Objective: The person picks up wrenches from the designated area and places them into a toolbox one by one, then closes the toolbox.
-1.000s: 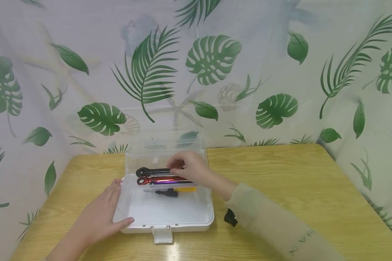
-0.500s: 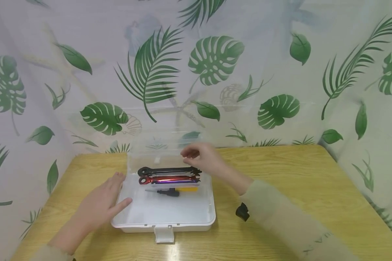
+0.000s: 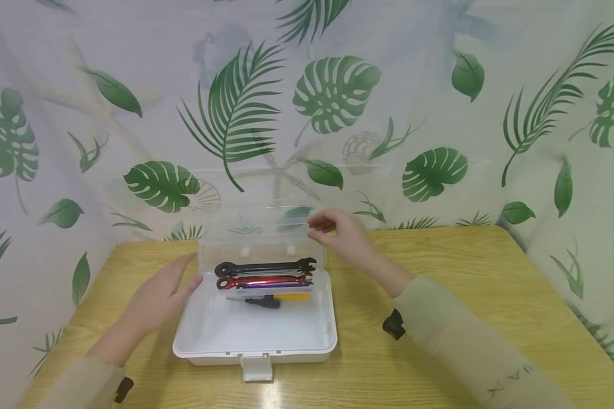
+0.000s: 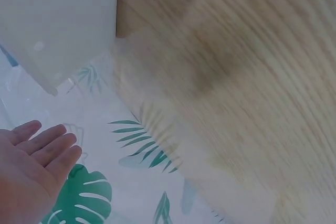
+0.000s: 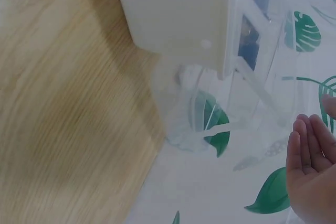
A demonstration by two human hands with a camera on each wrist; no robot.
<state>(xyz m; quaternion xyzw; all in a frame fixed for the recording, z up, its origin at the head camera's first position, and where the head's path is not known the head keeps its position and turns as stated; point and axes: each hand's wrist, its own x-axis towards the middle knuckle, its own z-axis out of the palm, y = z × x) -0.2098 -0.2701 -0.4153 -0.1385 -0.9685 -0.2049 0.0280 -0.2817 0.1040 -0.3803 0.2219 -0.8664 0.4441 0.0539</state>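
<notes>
A white plastic box lies open on the table, its clear lid raised at the back. Inside, toward the rear, several combination wrenches lie side by side, among them a black wrench and a red wrench. In front of them are a yellow-handled tool with a thin shaft and a small black tool. My left hand is at the box's left rim, fingers extended and holding nothing. Beside the lid's right edge is my right hand, fingers loosely bent and holding nothing; contact with the lid is unclear.
The wood-grain table extends on both sides of the box. A leaf-patterned sheet hangs right behind the lid and at the sides. The box's white latch hangs down at the front.
My right hand has let go of the wrenches and moved right and up to beside the lid. My left hand has shifted slightly up along the box's left side.
</notes>
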